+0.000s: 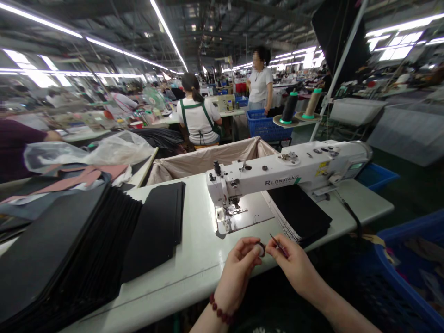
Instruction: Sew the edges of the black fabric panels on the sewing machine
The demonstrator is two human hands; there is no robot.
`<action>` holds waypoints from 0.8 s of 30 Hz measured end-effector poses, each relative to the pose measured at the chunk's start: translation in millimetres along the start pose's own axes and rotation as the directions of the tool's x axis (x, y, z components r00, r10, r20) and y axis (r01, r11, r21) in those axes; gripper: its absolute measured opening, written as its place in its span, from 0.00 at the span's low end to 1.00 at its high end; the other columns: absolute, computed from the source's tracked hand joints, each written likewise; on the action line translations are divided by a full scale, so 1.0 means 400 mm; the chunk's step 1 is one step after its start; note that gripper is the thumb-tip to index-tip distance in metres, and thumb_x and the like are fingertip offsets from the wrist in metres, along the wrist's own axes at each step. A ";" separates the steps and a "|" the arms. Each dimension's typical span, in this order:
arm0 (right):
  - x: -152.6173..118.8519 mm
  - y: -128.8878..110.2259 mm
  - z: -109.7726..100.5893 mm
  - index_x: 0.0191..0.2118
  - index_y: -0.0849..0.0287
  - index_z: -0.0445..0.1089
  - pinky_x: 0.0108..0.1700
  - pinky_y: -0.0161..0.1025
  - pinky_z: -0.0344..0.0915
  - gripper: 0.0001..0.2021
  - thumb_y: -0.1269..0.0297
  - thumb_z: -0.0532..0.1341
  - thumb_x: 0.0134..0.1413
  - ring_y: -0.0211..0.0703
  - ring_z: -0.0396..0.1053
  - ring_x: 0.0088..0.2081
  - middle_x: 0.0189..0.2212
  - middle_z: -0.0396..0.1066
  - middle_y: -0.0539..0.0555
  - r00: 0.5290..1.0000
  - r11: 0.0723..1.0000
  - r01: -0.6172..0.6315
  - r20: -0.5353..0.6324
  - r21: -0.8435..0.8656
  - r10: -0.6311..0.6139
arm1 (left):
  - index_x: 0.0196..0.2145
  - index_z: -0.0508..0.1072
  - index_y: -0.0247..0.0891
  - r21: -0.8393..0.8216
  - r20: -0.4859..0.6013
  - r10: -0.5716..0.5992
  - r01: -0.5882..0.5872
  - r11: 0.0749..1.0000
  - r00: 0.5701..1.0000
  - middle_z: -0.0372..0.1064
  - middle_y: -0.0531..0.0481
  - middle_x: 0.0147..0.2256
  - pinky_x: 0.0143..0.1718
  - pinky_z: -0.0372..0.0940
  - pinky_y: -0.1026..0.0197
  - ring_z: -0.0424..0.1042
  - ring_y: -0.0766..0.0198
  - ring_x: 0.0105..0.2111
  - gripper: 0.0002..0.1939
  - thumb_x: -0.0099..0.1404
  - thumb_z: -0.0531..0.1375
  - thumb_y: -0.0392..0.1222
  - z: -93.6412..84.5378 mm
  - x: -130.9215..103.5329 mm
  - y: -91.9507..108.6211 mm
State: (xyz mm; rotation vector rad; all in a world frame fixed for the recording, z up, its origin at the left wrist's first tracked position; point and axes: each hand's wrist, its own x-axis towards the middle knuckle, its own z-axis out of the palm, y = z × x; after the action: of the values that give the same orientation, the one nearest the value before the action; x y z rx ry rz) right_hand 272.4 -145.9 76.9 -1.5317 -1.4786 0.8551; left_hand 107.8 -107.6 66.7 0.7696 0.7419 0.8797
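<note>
Over the front edge of the sewing table, my left hand (244, 259) pinches a small round bobbin (261, 249) between thumb and fingers. My right hand (291, 261) is close beside it, closed around a slim pointed tool (280, 246) with a dark reddish handle. Its fingertips come up to the bobbin's edge; whether they pinch a thread cannot be made out. Just beyond both hands stands a white sewing machine (249, 178), its needle area lit above a shiny metal plate (248, 215).
Black panels are stacked under the machine arm (300, 215) and at left (156, 222), beside a taller dark pile (69, 245). Thread cones (289, 108) stand behind. A blue basket (412, 231) is at right. Beyond a cloth-lined bin (201, 162), one person sits and another stands.
</note>
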 end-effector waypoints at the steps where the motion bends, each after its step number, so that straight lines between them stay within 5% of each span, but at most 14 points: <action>1: 0.002 -0.001 -0.005 0.33 0.56 0.65 0.33 0.36 0.58 0.09 0.60 0.56 0.63 0.39 0.62 0.30 0.28 0.64 0.47 1.000 1.000 0.018 -0.001 -0.017 -0.018 | 0.46 0.73 0.34 -0.025 0.006 -0.013 0.013 1.000 1.000 0.70 0.47 0.38 0.37 0.66 0.66 0.70 0.67 0.36 0.13 0.64 0.64 0.39 0.001 -0.004 0.000; 9: 0.041 -0.026 -0.044 0.38 0.56 0.64 0.37 0.38 0.59 0.03 0.67 0.54 0.63 0.40 0.64 0.34 0.34 0.65 0.51 0.956 0.936 0.283 0.141 -0.210 -0.257 | 0.43 0.74 0.31 0.009 0.103 -0.081 0.080 0.997 0.991 0.71 0.44 0.38 0.34 0.68 0.64 0.72 0.67 0.30 0.13 0.64 0.64 0.42 0.006 -0.007 0.004; 13: 0.042 -0.036 -0.029 0.35 0.56 0.64 0.36 0.38 0.58 0.05 0.64 0.55 0.63 0.40 0.64 0.33 0.31 0.65 0.49 0.984 0.970 0.162 0.103 -0.182 -0.145 | 0.44 0.71 0.35 -0.019 0.076 -0.032 0.034 0.999 0.997 0.72 0.46 0.36 0.34 0.68 0.62 0.73 0.66 0.29 0.14 0.63 0.64 0.43 0.001 -0.016 0.009; 17: 0.038 -0.039 -0.010 0.32 0.57 0.65 0.34 0.36 0.60 0.10 0.59 0.55 0.63 0.39 0.64 0.31 0.27 0.66 0.48 0.988 1.000 0.002 0.151 0.029 -0.006 | 0.47 0.69 0.39 -0.160 0.081 -0.018 0.031 0.987 0.997 0.72 0.46 0.39 0.36 0.66 0.63 0.73 0.66 0.31 0.15 0.64 0.64 0.42 -0.018 -0.026 -0.010; 24: 0.069 0.007 0.029 0.31 0.58 0.67 0.35 0.36 0.63 0.13 0.54 0.57 0.60 0.41 0.66 0.32 0.27 0.67 0.49 0.998 0.999 -0.036 0.056 0.021 0.035 | 0.37 0.75 0.40 -0.256 0.049 -0.073 0.083 0.963 0.996 0.73 0.47 0.33 0.28 0.66 0.63 0.73 0.65 0.25 0.18 0.50 0.73 0.45 -0.077 -0.018 -0.049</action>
State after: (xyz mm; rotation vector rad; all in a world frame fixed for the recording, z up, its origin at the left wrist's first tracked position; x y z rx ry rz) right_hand 265.3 -117.1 71.2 -1.5335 -1.4809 0.9384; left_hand 87.0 -113.6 36.4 0.5214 0.6046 0.8672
